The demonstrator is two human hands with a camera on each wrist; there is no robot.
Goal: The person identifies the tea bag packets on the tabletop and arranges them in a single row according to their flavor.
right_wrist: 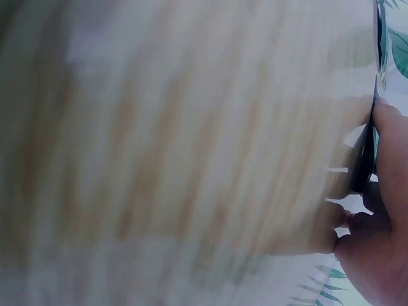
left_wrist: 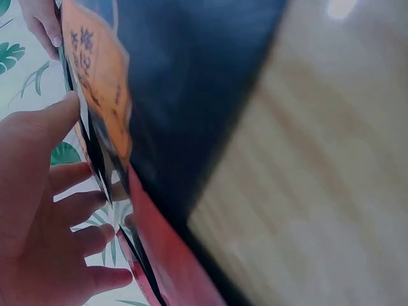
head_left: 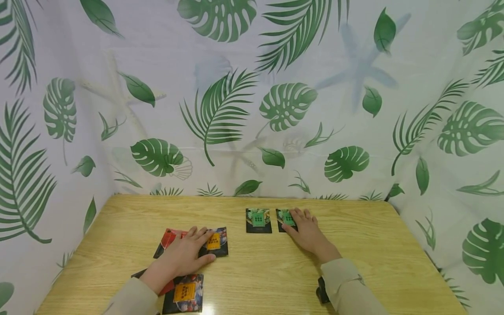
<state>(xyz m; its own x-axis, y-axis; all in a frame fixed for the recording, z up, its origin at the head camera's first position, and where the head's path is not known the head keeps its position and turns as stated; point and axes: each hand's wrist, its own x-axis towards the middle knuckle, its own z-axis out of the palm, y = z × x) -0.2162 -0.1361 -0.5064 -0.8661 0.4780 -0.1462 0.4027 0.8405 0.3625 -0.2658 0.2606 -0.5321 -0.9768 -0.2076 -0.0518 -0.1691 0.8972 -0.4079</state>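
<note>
In the head view my left hand (head_left: 184,254) lies with spread fingers over two flat packets at the left, one with a red label (head_left: 167,237) and one with an orange label (head_left: 221,239). Closer to me, partly under that wrist, are another orange-labelled packet (head_left: 184,294) and a red one (head_left: 168,288) mostly hidden. My right hand (head_left: 310,234) rests its extended fingers and thumb on a green-labelled packet (head_left: 284,218), covering its right part. A matching green-labelled packet (head_left: 258,221) lies just left of it. In the left wrist view the fingers (left_wrist: 80,239) reach along the packet edges.
The packets lie on a light wooden table (head_left: 252,267). A white curtain with green leaves (head_left: 236,131) stands along its back edge and both sides. A small black object (head_left: 322,291) shows beside the right sleeve.
</note>
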